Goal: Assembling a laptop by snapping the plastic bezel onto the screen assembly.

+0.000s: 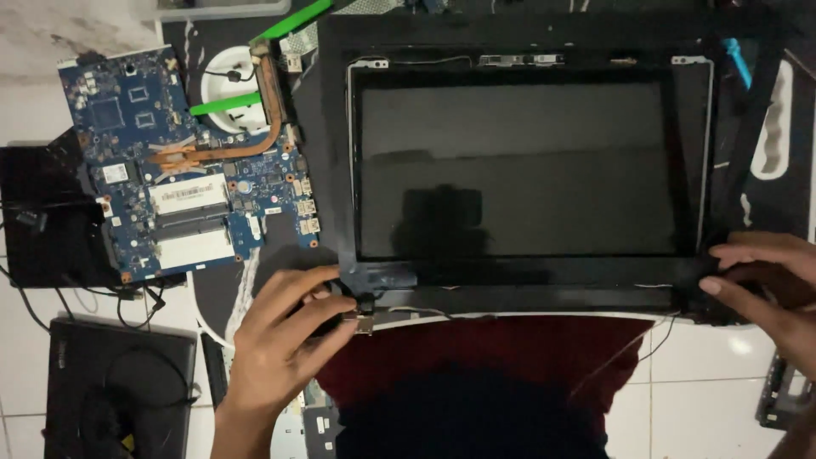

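Note:
A laptop display panel (518,170) lies flat in its black lid frame (331,144), its dark screen facing up. My left hand (285,340) pinches the metal hinge bracket (365,321) at the frame's near-left corner. My right hand (769,285) grips the frame's near-right corner, fingers curled over the edge. Thin cables (425,311) run along the near edge between the two hinges.
A blue motherboard (170,161) with a copper heat pipe lies to the left, partly over a white fan housing (234,89). Black laptop shells (119,391) sit at the lower left on white floor tiles (722,382). Green sticks (289,21) and a blue tool (738,59) lie at the far edge.

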